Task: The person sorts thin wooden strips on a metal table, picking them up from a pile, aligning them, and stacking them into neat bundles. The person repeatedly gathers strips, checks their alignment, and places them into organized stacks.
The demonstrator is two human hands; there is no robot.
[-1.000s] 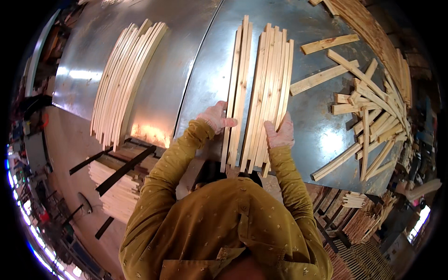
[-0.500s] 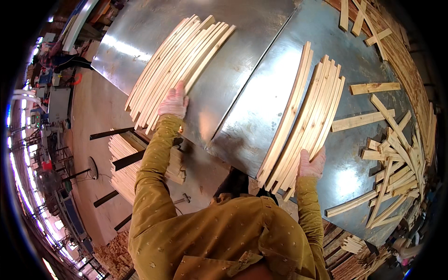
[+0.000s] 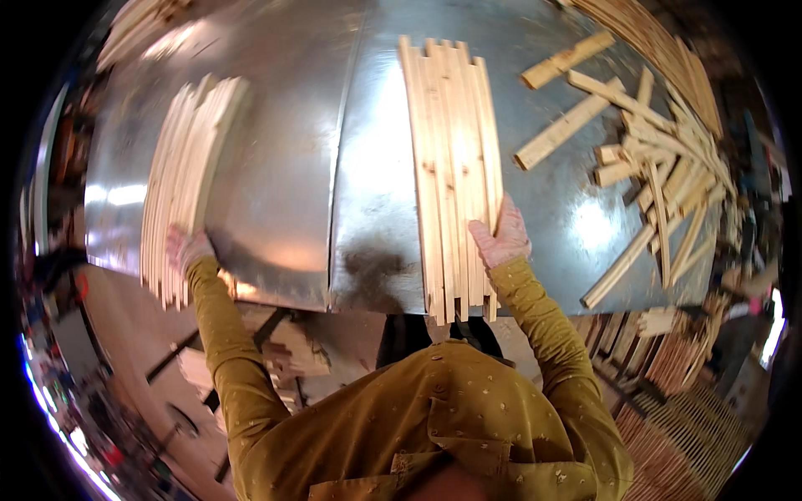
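Two batches of slightly curved, pale wooden slats lie side by side on a metal-topped table (image 3: 284, 167). On the left batch (image 3: 177, 159), near its lower right edge, rests my left hand (image 3: 192, 249), fingers stretched over the slats. The right batch (image 3: 447, 159) lies lengthwise in front of me, its near ends uneven and reaching the table's front edge. Against its right side is my right hand (image 3: 504, 238), open, with the thumb over the top face and the fingers along the outer slat. Both hands are in pale, thin coverings.
A jumbled heap of short wooden offcuts (image 3: 668, 184) covers the table's right side, with two loose pieces (image 3: 568, 60) beyond it. More long slats (image 3: 138, 29) lie at the far left. Below the table edge are stacked wood (image 3: 296, 346) at left and slatted piles (image 3: 668, 367) at right.
The gap in the right batch has closed, and its slats now lie together. The left batch looks narrower, with my left hand still on it. The whole view has turned.
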